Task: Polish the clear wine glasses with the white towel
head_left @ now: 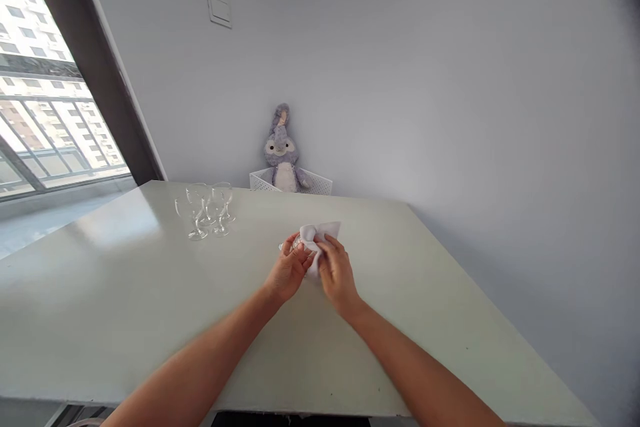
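My left hand (291, 267) is closed around a clear stemmed glass (297, 241), which lies tilted on its side with its foot toward the left. A white cloth (327, 229) covers the bowl end of the glass. Pressing that cloth against the glass, my right hand (336, 269) has its fingers curled on it. Part of the cloth hangs down between the two hands. Most of the glass is hidden by fingers and cloth.
Several clear stemmed glasses (198, 235) stand upright in a group at the left back of the pale table (150, 307). Behind the far edge, a plush toy (284, 150) sits in a white perforated basket (320, 185). A wall runs along the back and right.
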A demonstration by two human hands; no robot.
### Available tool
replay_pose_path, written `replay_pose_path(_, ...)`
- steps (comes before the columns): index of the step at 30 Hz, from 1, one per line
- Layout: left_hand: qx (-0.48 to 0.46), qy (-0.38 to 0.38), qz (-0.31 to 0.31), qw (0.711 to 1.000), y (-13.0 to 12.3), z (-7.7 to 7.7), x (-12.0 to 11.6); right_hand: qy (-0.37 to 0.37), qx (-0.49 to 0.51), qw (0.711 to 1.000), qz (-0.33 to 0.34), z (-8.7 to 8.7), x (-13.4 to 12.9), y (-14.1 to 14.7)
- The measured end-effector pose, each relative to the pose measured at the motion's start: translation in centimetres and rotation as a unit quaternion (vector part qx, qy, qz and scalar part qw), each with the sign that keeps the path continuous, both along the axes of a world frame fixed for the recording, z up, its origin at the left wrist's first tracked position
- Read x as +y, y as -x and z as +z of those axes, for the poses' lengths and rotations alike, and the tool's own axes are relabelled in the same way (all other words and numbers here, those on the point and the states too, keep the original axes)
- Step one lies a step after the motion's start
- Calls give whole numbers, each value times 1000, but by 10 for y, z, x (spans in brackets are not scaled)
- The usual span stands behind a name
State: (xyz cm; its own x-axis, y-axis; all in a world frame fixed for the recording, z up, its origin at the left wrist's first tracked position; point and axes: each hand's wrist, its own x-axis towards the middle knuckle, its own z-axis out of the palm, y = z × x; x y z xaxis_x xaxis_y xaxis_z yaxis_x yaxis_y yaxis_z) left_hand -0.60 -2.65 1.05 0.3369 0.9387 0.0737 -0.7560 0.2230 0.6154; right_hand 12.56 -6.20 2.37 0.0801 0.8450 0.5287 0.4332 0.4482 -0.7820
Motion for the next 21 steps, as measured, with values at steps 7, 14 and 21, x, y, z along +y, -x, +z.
replay_pose_path(7,99,-48,31,993,0,-1,-4,96,-110,982,120,0,-2,0)
replay_pose_path(14,265,-128,8,956,4,-7,0,282,334,847,303,-26,20,-6)
replay_pose_path(21,344,-193,23,919,13,-6,13,253,299,881,264,-27,14,-4)
